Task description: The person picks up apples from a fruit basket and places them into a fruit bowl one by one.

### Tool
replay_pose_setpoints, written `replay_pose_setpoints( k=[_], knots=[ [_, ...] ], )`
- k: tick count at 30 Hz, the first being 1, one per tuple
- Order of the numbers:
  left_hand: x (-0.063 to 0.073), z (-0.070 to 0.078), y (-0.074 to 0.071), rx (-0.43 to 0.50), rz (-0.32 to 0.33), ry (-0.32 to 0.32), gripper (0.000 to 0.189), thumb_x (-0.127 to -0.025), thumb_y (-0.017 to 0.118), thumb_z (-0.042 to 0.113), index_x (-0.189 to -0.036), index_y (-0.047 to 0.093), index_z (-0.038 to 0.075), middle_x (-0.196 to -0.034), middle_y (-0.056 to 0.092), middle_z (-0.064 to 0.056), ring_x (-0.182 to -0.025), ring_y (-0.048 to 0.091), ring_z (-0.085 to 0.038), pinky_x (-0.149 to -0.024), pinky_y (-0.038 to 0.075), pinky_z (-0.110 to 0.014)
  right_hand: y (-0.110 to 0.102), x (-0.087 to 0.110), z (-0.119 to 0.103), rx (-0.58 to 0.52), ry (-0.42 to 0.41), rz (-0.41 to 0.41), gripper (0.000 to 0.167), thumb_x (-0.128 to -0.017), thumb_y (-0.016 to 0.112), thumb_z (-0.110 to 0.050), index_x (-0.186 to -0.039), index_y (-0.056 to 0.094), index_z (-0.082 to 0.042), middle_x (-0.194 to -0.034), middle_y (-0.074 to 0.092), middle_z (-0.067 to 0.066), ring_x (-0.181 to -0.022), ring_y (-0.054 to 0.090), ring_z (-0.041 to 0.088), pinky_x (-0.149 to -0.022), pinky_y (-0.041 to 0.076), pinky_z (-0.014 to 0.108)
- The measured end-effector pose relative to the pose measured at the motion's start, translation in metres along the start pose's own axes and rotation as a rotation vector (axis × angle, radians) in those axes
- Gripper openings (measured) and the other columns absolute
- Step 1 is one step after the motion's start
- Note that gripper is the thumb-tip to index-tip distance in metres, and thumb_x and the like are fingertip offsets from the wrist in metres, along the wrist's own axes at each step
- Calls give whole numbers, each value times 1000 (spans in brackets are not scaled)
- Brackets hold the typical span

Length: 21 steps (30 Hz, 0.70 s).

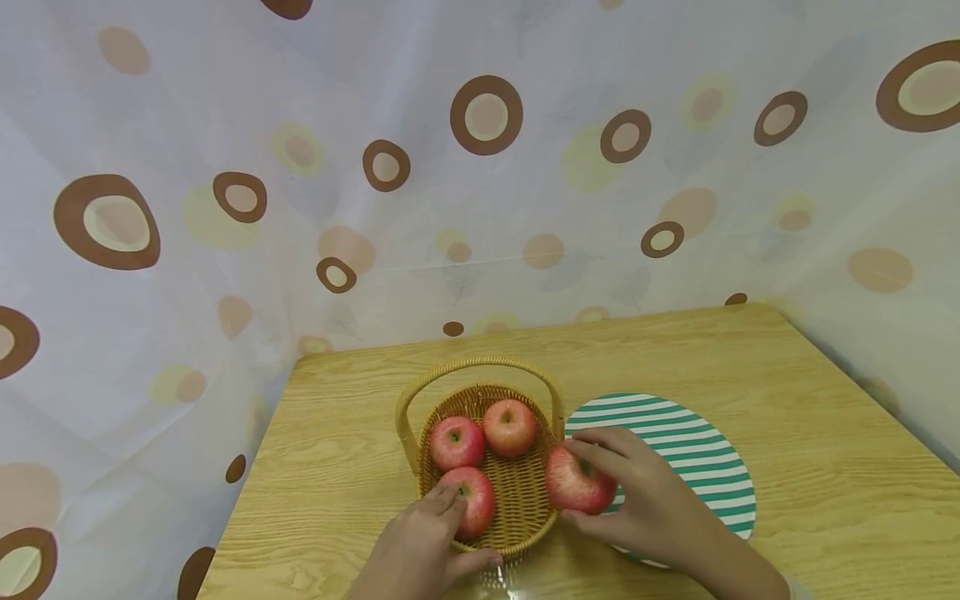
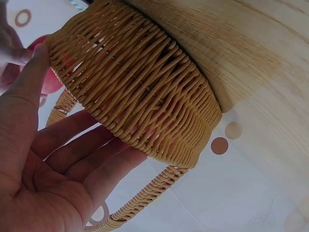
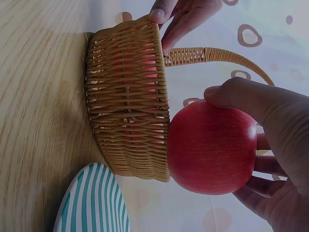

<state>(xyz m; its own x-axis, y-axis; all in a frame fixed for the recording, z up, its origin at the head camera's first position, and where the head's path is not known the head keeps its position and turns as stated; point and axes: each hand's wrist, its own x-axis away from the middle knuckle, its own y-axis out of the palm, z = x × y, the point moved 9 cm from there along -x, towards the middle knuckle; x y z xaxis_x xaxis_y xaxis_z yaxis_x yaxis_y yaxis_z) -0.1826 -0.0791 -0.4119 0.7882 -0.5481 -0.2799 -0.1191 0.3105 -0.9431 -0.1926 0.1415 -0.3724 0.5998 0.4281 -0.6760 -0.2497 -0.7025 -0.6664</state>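
Note:
A red apple [image 3: 212, 147] is held by my right hand [image 1: 637, 496], fingers on its far side and thumb on its near side. That apple is at the right rim of a wicker basket [image 1: 517, 508]. Inside are a red apple [image 1: 457, 443], a paler apple [image 1: 510, 427] and a front apple [image 1: 477, 504]. My left hand [image 1: 420, 542] rests at the basket's front left, its fingers reaching over the rim onto the front apple. In the left wrist view, the left thumb [image 2: 36, 72] touches the rim; the fingertips are hidden behind it.
A round plate or mat with green and white stripes [image 1: 697, 450] lies right of the basket, partly under my right hand. The basket's arched handle [image 1: 483, 362] stands upright. All of this is on a wooden table [image 1: 322, 467], with a patterned curtain [image 1: 420, 233] around it.

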Motion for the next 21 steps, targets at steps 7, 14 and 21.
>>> replay_pose_setpoints(
  k=[7,14,21],
  knots=[
    [1,1,1,1,-5,7,75,-89,75,66,-117,78,-4,-131,72,-25,-122,73,-36,-91,65,-46,-4,4,8,16,32,0,66,-69,102,-31,-127,75,-13,-130,69,0,-113,68,22,-102,43,2],
    [0,0,1,-1,-6,2,78,-89,74,67,-120,77,-5,-132,72,-25,-123,72,-35,-94,65,-47,-8,6,17,45,41,13,65,-66,103,-28,-124,77,-14,-127,71,1,-111,69,22,-101,45,3],
    [1,0,1,5,-20,-7,77,-89,75,66,-120,77,-4,-132,72,-25,-123,73,-36,-93,65,-47,-9,10,33,86,137,-45,67,-61,105,-23,-122,77,-13,-125,71,0,-111,69,23,-80,66,30]
  ],
)
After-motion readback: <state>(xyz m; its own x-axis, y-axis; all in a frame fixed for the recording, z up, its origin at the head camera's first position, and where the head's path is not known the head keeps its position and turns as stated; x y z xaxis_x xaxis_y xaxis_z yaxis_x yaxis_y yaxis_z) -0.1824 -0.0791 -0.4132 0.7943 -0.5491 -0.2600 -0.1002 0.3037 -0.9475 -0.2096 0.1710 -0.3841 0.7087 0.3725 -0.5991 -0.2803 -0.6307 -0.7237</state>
